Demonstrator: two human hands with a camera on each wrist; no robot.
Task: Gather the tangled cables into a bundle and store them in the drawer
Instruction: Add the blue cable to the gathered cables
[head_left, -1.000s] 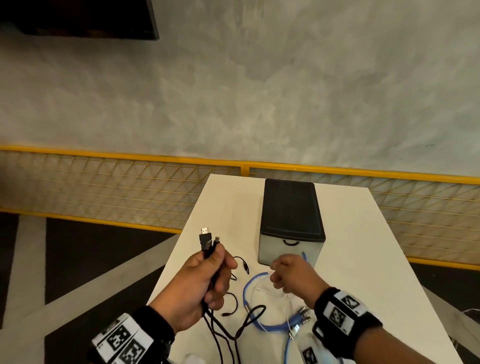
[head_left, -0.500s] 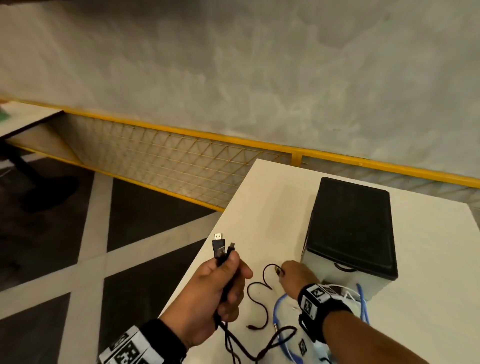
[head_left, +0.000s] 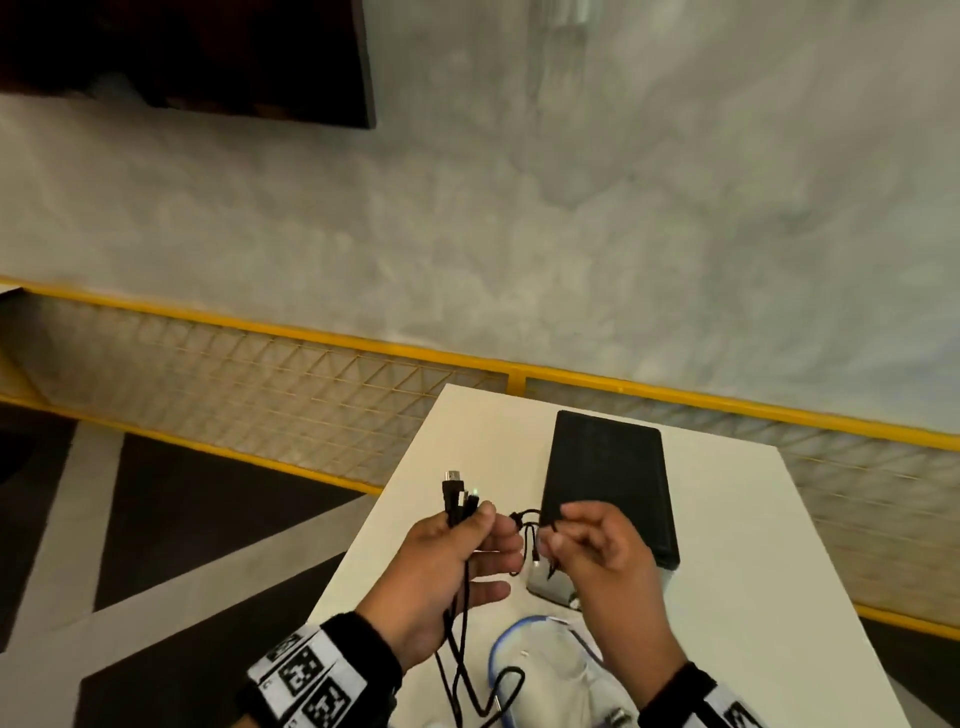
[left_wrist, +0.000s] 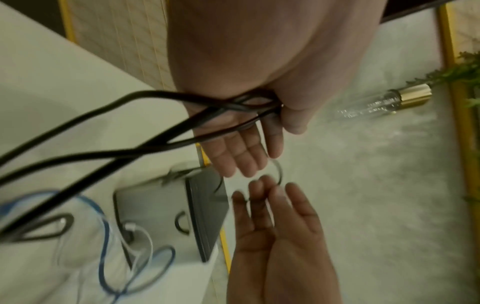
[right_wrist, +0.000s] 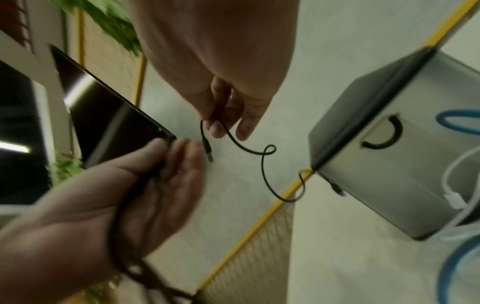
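Left hand (head_left: 447, 566) grips black USB cables (head_left: 460, 499); right hand (head_left: 597, 551) pinches thin black cable (right_wrist: 262, 162). White surface (head_left: 727, 545) below, drawer box (head_left: 608, 478) beyond hands, grey wall (head_left: 571, 234).

The black cables (head_left: 457, 613) rise as a bunch in the lower middle of the head view, plugs uppermost, their tails trailing down to the bottom edge, and a thinner black cable (right_wrist: 262, 162) curls in loops at the centre of the right wrist view. A blue cable (head_left: 496, 649) and a white cable (left_wrist: 140, 236) lie coiled at the bottom of the frame. Right of centre stands the drawer (head_left: 608, 483), a pale box with a black top and a curved black handle, closed.
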